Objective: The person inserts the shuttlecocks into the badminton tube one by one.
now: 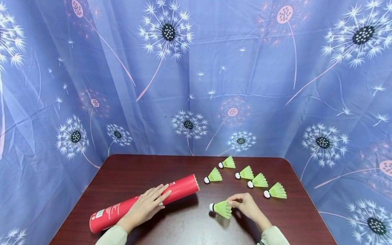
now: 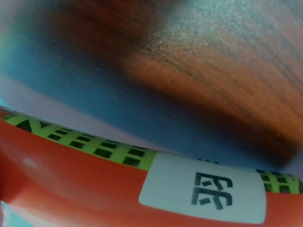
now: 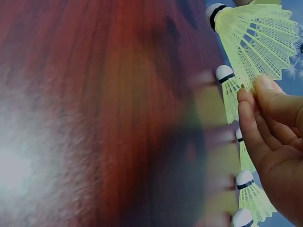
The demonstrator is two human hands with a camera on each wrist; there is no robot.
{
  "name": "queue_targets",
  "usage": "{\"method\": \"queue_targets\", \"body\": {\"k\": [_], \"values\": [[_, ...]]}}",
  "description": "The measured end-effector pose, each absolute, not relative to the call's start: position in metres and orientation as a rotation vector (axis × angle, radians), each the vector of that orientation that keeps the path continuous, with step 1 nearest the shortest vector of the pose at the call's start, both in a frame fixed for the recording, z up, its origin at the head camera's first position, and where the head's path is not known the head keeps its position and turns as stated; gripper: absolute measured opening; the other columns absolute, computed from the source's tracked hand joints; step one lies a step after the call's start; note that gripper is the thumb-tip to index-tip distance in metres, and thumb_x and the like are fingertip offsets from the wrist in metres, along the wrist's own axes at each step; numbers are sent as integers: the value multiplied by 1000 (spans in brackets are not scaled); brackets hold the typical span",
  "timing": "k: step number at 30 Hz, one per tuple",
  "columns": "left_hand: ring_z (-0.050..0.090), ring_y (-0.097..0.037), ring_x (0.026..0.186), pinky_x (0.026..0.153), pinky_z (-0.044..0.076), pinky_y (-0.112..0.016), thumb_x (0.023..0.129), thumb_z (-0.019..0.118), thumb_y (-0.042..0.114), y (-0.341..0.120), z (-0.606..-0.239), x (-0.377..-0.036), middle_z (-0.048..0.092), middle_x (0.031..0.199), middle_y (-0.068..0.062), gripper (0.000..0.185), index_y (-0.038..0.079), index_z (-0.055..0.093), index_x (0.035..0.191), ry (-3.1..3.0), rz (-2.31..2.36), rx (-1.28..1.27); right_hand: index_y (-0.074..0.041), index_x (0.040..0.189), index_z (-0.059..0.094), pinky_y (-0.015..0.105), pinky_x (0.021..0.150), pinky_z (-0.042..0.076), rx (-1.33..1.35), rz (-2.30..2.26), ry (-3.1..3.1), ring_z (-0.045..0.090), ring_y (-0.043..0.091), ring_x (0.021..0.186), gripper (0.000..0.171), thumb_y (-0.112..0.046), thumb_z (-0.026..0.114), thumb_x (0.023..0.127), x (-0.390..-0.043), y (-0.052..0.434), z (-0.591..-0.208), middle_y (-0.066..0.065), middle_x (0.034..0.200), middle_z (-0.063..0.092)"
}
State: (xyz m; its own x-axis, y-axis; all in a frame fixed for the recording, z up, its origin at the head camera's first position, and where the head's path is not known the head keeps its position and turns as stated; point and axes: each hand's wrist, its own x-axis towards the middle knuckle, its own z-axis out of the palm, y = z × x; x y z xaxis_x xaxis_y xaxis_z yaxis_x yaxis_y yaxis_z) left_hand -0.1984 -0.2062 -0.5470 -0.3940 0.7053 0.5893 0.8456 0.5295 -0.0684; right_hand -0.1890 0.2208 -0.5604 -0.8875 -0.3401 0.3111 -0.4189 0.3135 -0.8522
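Note:
A red shuttlecock tube point(image 1: 183, 188) lies slantwise on the left half of the table, its scalloped end toward the right. My left hand point(image 1: 146, 206) holds it from above around the middle, fingers across its top and thumb on the near side. The left wrist view shows the red tube wall point(image 2: 85, 175) close up. My right hand point(image 1: 247, 207) pinches the feather edge of a yellow-green shuttlecock point(image 1: 223, 209) between thumb and fingers. Its white cork points left toward the tube, and a shadow shows beneath it. In the right wrist view the same shuttlecock point(image 3: 255, 38) hangs from the fingertips.
Several more shuttlecocks lie on their sides at the back right, including one point(image 1: 213, 175) nearest the tube and one point(image 1: 276, 191) farthest right. The dark brown table point(image 1: 134, 166) has rounded back corners. A blue dandelion-print curtain point(image 1: 214, 78) hangs behind it and at both sides.

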Motion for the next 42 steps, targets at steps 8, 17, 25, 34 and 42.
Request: {"method": "queue_targets", "body": {"k": [8, 17, 25, 34, 42], "values": [[49, -32, 128, 117, 12, -26, 104, 35, 39, -206, -549, -199, 48, 144, -12, 49, 10, 51, 140, -2204, -324, -1258, 14, 94, 69, 34, 67, 58, 455, 1889, -2443, 66, 5, 70, 15, 0, 67, 87, -198, 217, -553, 24, 87, 70], [50, -32, 127, 105, 35, -40, 104, 35, 37, -205, -551, -198, 47, 145, -13, 48, 9, 51, 140, -2192, -328, -1276, 9, 95, 71, 35, 69, 58, 291, 1868, -2388, 64, 3, 71, 16, -3, 70, 85, -209, 201, -542, 17, 85, 71], [52, -35, 125, 106, 31, -37, 104, 36, 37, -203, -551, -197, 46, 145, -12, 48, 10, 51, 140, -2201, -344, -1283, 11, 95, 71, 34, 70, 58, 241, 1879, -2320, 64, 7, 69, 14, 0, 69, 85, -220, 183, -530, 16, 81, 71], [48, -31, 129, 107, 30, -35, 103, 40, 36, -199, -549, -195, 46, 145, -12, 46, 10, 51, 140, -2202, -334, -1294, 18, 95, 67, 39, 72, 58, 258, 1919, -2352, 66, 17, 71, 14, 7, 64, 87, -214, 160, -503, 29, 90, 68], [49, -31, 127, 107, 30, -35, 103, 40, 36, -198, -548, -195, 47, 144, -13, 46, 10, 51, 140, -2180, -326, -1312, 15, 94, 69, 41, 71, 58, 232, 1967, -2316, 62, 7, 67, 14, 4, 68, 85, -226, 151, -522, 24, 86, 69]]}}
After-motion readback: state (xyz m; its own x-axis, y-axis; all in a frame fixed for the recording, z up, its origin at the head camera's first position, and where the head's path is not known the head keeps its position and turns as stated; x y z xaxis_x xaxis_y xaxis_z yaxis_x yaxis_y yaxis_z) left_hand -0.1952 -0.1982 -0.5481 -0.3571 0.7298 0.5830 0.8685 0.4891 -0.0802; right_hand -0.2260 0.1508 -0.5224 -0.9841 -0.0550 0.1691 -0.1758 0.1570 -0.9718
